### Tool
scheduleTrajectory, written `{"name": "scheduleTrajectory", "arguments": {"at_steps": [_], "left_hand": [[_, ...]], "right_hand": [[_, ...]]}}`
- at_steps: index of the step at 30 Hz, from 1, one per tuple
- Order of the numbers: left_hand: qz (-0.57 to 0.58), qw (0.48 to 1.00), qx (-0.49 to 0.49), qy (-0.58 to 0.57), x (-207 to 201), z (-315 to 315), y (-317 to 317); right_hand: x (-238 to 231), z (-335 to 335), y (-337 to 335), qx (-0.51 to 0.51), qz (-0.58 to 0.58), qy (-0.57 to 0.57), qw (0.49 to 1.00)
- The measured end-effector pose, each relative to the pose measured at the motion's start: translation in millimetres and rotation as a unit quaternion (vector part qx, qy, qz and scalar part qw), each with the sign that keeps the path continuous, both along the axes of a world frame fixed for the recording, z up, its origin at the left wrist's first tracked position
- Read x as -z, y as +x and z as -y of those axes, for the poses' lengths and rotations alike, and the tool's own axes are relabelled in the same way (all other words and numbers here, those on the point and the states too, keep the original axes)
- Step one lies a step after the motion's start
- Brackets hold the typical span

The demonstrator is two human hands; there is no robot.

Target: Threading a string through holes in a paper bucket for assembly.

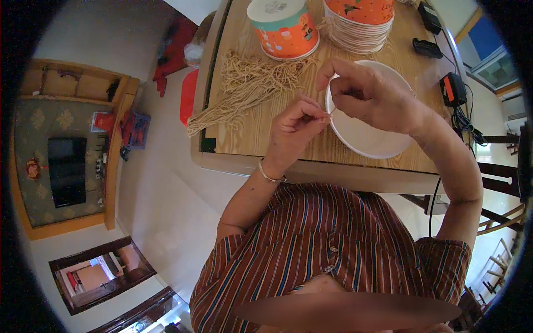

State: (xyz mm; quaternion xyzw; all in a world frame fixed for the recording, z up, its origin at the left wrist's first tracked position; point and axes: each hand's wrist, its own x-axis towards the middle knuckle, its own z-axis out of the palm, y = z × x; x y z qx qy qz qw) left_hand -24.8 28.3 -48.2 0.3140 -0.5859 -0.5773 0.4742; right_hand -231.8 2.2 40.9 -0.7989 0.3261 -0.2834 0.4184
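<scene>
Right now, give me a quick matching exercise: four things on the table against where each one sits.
Things:
1. white bowl
2. bundle of tan cords
3. stack of orange paper bowls
4. black and orange device

Places:
A. far edge of the table, behind the white bowl
B. under the right hand
C. right edge of the table
D. left of the left hand

Pairs: 1-B, 2-D, 3-A, 4-C

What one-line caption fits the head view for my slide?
Both hands, left hand and right hand, pinch a thin string at the rim of a white paper bowl, beside a bundle of tan strings.
</scene>
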Motion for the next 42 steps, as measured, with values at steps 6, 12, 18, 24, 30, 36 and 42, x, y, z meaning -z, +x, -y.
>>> {"name": "scheduleTrajectory", "arguments": {"at_steps": [6,12,18,24,30,36,42], "left_hand": [[0.041,0.992,0.015,-0.115,-1.5,3.9,2.2],[0.138,0.963,-0.009,-0.232,-21.1,5.2,4.6],[0.156,0.957,-0.010,-0.245,-14.0,6.3,1.4],[0.118,0.956,-0.043,-0.265,-1.8,9.7,-9.3],[0.097,0.983,-0.049,-0.150,1.6,1.8,-2.4],[0.063,0.997,-0.010,-0.044,-5.0,2.6,-5.8],[0.053,0.998,-0.021,-0.029,-16.8,2.3,-12.2]], "right_hand": [[-8.4,-12.2,9.2,-0.033,0.120,0.061,0.990],[-24.2,-22.9,13.9,-0.037,0.109,0.061,0.991],[-17.9,-14.4,9.0,0.015,0.113,0.015,0.993],[-24.5,1.0,-7.4,0.017,0.066,-0.006,0.998],[-38.8,20.3,-56.2,0.099,-0.082,-0.070,0.989],[-4.2,46.5,-98.5,0.093,-0.106,-0.005,0.990],[27.0,56.8,-90.0,0.160,-0.097,0.053,0.981]]}}
